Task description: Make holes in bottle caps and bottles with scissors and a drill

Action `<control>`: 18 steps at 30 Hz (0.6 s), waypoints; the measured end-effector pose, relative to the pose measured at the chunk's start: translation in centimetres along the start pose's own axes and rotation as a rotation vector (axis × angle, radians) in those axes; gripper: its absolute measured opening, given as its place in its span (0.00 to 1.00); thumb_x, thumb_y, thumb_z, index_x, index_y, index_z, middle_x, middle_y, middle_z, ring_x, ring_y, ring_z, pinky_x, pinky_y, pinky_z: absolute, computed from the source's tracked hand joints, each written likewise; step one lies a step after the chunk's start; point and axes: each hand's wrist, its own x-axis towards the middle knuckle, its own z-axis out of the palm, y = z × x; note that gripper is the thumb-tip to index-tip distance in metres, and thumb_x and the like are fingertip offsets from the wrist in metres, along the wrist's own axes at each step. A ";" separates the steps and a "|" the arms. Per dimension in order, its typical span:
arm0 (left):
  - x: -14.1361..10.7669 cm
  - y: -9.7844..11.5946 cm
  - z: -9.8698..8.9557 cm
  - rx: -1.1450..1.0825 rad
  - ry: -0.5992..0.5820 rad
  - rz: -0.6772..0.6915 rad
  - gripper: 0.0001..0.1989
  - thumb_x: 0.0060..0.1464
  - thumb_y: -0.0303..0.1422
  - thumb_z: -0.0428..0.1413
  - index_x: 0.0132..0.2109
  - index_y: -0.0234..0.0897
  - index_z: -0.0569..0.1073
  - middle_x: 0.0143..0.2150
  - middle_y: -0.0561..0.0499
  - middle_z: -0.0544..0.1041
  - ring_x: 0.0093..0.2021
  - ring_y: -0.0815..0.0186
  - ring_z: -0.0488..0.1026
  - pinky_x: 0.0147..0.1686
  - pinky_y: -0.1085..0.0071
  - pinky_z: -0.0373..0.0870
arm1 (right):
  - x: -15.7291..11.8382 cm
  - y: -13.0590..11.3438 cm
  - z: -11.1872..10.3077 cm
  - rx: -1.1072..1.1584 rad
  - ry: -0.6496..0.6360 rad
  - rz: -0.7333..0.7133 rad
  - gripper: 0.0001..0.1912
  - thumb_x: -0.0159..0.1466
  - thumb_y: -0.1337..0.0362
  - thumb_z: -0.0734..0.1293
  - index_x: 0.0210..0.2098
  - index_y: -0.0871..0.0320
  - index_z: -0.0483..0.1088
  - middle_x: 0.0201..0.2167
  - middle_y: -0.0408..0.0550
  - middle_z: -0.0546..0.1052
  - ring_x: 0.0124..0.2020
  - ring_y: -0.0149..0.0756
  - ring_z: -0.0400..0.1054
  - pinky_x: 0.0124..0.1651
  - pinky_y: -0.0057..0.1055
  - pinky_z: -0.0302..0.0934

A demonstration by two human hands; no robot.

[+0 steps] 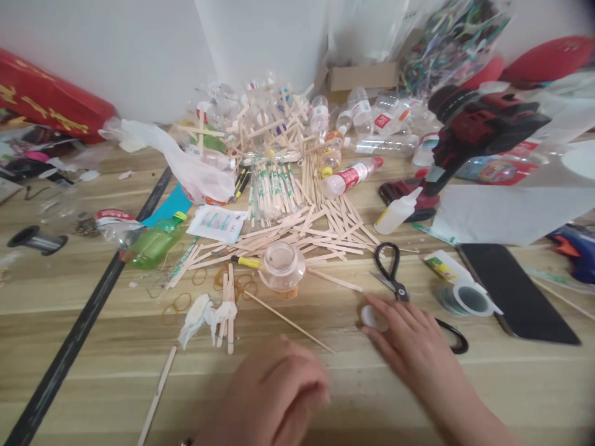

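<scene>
At the right, my right hand (409, 334) has its thumb and fingers closed around the edge of a small white round cap (373, 317) on the wooden table. Black-handled scissors (398, 291) lie partly under that hand. Near the bottom centre, my left hand (283, 390) is curled and blurred; whether anything is in its fingers is hidden. A thin wooden skewer (292, 322) lies just beyond it. Farther back stands a clear open jar (281, 269), with a yellow-handled tool (246, 262) beside it. Craft sticks (227, 310) and crumpled white tissue (198, 319) lie to the left.
Loose craft sticks (316, 232) spread across the middle. Plastic bottles (353, 176) stand and lie behind. A power drill (478, 130), glue bottle (397, 212), wire spool (469, 300) and black phone (515, 291) are at the right. A green bottle (155, 241) lies near a black strip (83, 331).
</scene>
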 end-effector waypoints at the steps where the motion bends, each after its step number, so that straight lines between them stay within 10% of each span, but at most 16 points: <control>1: 1.2 -0.2 0.0 0.310 -0.142 0.061 0.09 0.58 0.26 0.56 0.42 0.41 0.79 0.45 0.44 0.79 0.45 0.55 0.73 0.51 0.58 0.68 | 0.1 -0.1 -0.4 0.048 0.008 0.021 0.20 0.70 0.57 0.62 0.59 0.58 0.64 0.38 0.52 0.78 0.38 0.46 0.73 0.39 0.40 0.65; 6: 4.9 -2.4 0.0 1.288 -0.255 0.325 0.21 0.55 0.14 0.43 0.47 0.30 0.76 0.47 0.38 0.78 0.46 0.53 0.73 0.45 0.58 0.70 | 0.1 -1.4 -2.7 0.377 -0.079 0.235 0.18 0.69 0.57 0.63 0.57 0.51 0.66 0.43 0.51 0.78 0.41 0.43 0.74 0.43 0.37 0.71; 13: 6.1 -2.8 0.6 1.541 -0.253 0.626 0.10 0.57 0.18 0.49 0.36 0.33 0.73 0.37 0.43 0.77 0.38 0.56 0.73 0.39 0.60 0.72 | 0.1 -1.7 -3.5 0.493 -0.119 0.268 0.17 0.67 0.58 0.65 0.55 0.52 0.69 0.40 0.49 0.78 0.35 0.38 0.74 0.40 0.33 0.73; 18: 5.4 -0.1 2.8 1.497 -0.144 0.603 0.11 0.56 0.16 0.47 0.38 0.35 0.69 0.30 0.48 0.75 0.30 0.58 0.74 0.30 0.62 0.72 | 0.0 -1.4 -4.5 0.370 0.038 0.205 0.16 0.68 0.55 0.65 0.53 0.52 0.67 0.38 0.47 0.78 0.33 0.36 0.75 0.39 0.31 0.74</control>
